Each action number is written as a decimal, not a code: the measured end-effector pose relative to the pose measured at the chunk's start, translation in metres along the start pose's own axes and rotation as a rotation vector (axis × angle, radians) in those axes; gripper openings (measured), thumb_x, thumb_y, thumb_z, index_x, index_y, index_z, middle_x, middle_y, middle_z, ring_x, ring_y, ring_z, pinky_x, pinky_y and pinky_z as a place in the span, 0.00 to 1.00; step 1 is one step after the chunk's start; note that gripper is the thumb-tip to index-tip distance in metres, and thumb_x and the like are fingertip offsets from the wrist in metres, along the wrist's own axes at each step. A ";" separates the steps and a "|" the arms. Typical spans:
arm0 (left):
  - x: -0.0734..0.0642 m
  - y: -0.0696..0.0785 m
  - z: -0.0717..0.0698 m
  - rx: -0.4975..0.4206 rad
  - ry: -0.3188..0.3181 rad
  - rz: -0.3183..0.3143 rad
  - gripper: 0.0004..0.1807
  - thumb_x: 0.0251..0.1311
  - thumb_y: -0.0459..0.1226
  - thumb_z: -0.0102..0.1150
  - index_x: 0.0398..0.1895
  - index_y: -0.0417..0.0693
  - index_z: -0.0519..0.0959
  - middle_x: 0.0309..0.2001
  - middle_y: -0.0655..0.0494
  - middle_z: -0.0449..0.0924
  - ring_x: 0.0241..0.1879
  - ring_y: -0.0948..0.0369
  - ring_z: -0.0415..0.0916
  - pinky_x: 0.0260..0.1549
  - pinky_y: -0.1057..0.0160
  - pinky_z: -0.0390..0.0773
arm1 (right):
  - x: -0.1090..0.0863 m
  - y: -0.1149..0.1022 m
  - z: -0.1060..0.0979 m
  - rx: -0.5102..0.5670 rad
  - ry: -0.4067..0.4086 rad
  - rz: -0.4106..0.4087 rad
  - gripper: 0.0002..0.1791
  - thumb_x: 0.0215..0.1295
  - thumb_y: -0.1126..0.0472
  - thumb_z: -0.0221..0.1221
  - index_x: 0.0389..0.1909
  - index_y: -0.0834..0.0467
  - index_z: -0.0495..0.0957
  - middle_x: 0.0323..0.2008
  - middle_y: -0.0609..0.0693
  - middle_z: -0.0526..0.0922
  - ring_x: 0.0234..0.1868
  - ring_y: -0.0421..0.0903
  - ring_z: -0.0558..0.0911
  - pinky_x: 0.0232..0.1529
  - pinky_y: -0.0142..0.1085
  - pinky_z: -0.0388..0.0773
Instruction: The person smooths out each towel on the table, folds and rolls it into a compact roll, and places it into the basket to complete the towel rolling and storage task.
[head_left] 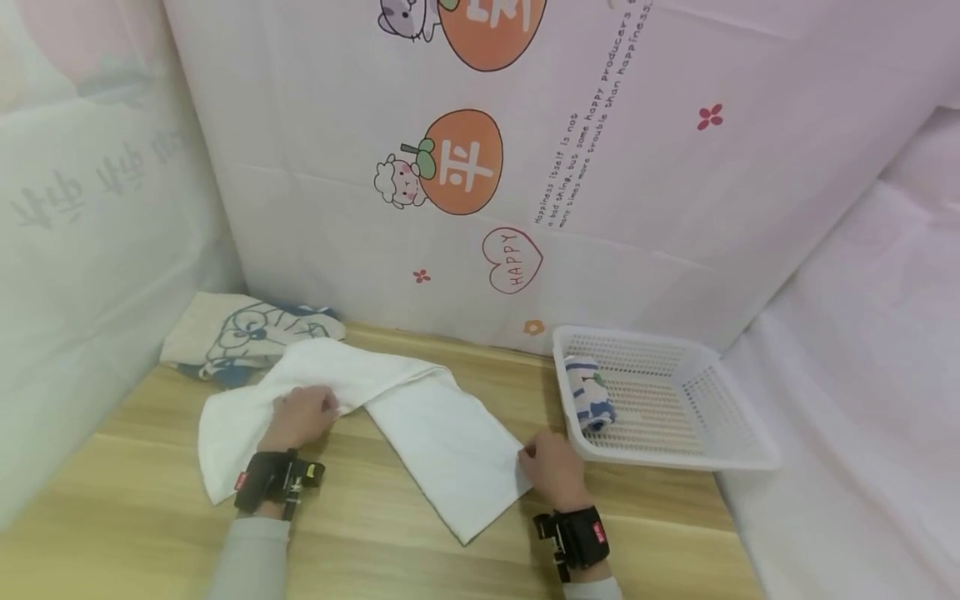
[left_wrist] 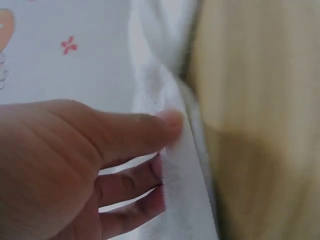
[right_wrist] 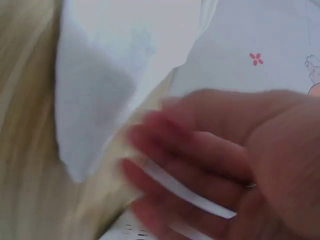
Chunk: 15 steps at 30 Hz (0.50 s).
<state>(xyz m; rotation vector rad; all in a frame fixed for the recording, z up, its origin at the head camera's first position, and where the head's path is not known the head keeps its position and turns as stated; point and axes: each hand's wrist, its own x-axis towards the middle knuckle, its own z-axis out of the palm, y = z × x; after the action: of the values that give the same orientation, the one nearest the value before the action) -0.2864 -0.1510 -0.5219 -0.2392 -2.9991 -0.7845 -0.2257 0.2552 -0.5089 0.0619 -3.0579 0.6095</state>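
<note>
A white towel [head_left: 450,450] lies bent across the wooden table, its left part folded over and bunched. My left hand [head_left: 303,414] pinches the towel's near edge between thumb and fingers; the left wrist view shows the thumb [left_wrist: 170,125] on top of the white cloth. By the towel's right end is my right hand [head_left: 557,471]. In the right wrist view its fingers [right_wrist: 165,150] are loosely bent and blurred, with a gap between them and the towel [right_wrist: 100,100], and they hold nothing.
A white plastic basket [head_left: 667,458] stands at the right, with a rolled blue-and-white patterned cloth [head_left: 588,396] inside against its left wall. Behind the towel on the left lies a cream and blue patterned cloth [head_left: 247,329]. Printed white sheeting [head_left: 637,275] walls the table [head_left: 390,542] at back and sides.
</note>
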 end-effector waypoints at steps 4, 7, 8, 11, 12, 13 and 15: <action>0.000 -0.004 -0.009 -0.052 0.061 0.052 0.04 0.64 0.33 0.60 0.36 0.40 0.79 0.37 0.43 0.85 0.38 0.42 0.82 0.40 0.39 0.80 | 0.007 0.005 0.013 0.069 -0.010 -0.072 0.11 0.55 0.59 0.73 0.38 0.57 0.85 0.33 0.47 0.85 0.32 0.43 0.80 0.33 0.40 0.79; 0.001 -0.007 -0.013 -0.096 0.099 0.035 0.06 0.69 0.32 0.54 0.42 0.37 0.76 0.38 0.39 0.84 0.36 0.41 0.82 0.35 0.41 0.81 | 0.008 0.006 0.020 0.052 -0.040 -0.091 0.12 0.52 0.59 0.75 0.36 0.55 0.83 0.31 0.45 0.82 0.32 0.41 0.78 0.32 0.38 0.77; 0.001 -0.007 -0.014 -0.110 0.114 0.024 0.06 0.70 0.32 0.52 0.43 0.36 0.75 0.38 0.38 0.83 0.35 0.41 0.82 0.34 0.41 0.81 | 0.007 0.006 0.022 0.049 -0.044 -0.093 0.11 0.53 0.59 0.75 0.34 0.54 0.83 0.29 0.44 0.81 0.31 0.41 0.77 0.31 0.37 0.75; 0.003 -0.008 -0.015 -0.153 0.193 0.021 0.07 0.72 0.29 0.47 0.47 0.34 0.71 0.35 0.35 0.82 0.31 0.42 0.80 0.32 0.42 0.79 | 0.006 0.004 0.024 0.057 -0.048 -0.097 0.09 0.56 0.62 0.73 0.29 0.52 0.81 0.26 0.43 0.78 0.28 0.40 0.75 0.29 0.36 0.73; 0.004 -0.009 -0.015 -0.166 0.225 0.030 0.07 0.72 0.28 0.45 0.48 0.34 0.71 0.34 0.35 0.81 0.29 0.43 0.78 0.31 0.42 0.78 | 0.005 0.003 0.024 0.053 -0.050 -0.104 0.09 0.57 0.62 0.72 0.28 0.52 0.80 0.25 0.43 0.78 0.28 0.41 0.74 0.29 0.36 0.72; 0.004 -0.009 -0.016 -0.180 0.256 0.038 0.08 0.71 0.27 0.44 0.48 0.33 0.70 0.34 0.35 0.80 0.29 0.43 0.77 0.32 0.42 0.77 | 0.005 0.003 0.024 0.042 -0.053 -0.109 0.08 0.58 0.63 0.71 0.28 0.53 0.80 0.26 0.44 0.77 0.29 0.41 0.74 0.28 0.37 0.72; 0.003 -0.010 -0.018 -0.194 0.309 0.048 0.09 0.71 0.26 0.43 0.49 0.32 0.70 0.35 0.34 0.79 0.30 0.42 0.77 0.34 0.41 0.76 | 0.005 0.003 0.022 0.016 -0.051 -0.104 0.07 0.59 0.62 0.70 0.29 0.54 0.79 0.27 0.45 0.78 0.30 0.42 0.75 0.29 0.37 0.72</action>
<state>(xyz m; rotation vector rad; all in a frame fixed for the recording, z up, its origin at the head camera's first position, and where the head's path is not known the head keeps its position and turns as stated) -0.2915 -0.1677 -0.5108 -0.1758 -2.6229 -1.0048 -0.2308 0.2498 -0.5300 0.2383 -3.0746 0.6361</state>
